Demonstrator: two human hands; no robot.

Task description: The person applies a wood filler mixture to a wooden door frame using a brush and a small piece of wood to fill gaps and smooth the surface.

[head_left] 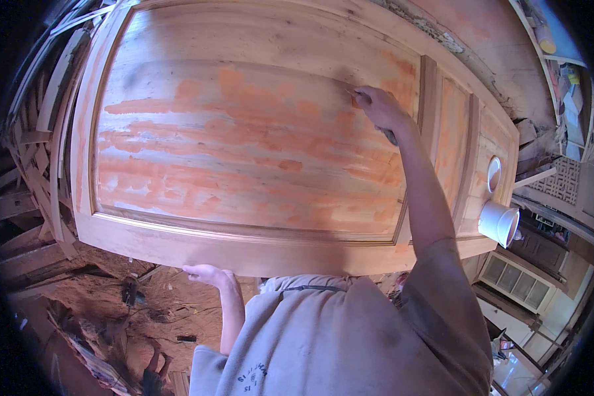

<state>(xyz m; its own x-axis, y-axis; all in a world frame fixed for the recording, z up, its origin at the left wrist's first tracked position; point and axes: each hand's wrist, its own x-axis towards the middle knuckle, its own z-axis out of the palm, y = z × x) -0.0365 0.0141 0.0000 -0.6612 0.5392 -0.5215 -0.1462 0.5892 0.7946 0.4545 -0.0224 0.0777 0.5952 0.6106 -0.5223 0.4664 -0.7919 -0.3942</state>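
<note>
The right hand reaches far across the door, its fingers closed around a small scraper pressed to the panel; the tool's handle pokes out below the wrist. The left hand rests at the near edge of the door, fingers loosely curled and holding nothing.

The door lies flat and fills most of the view, its large raised panel smeared with orange filler in broad streaks. A white cup sits at the right end, near a round lid.

The scraper looks light and stiff, best gripped low on the handle with a finger near the blade so that pressure stays even. The filler appears soft and pasty, likely to smear instead of lifting cleanly. The door itself looks heavy and rigid; it would need both hands on its long rails to shift, and the wet panel should not be touched. Wood offcuts lie heaped at the left.
</note>
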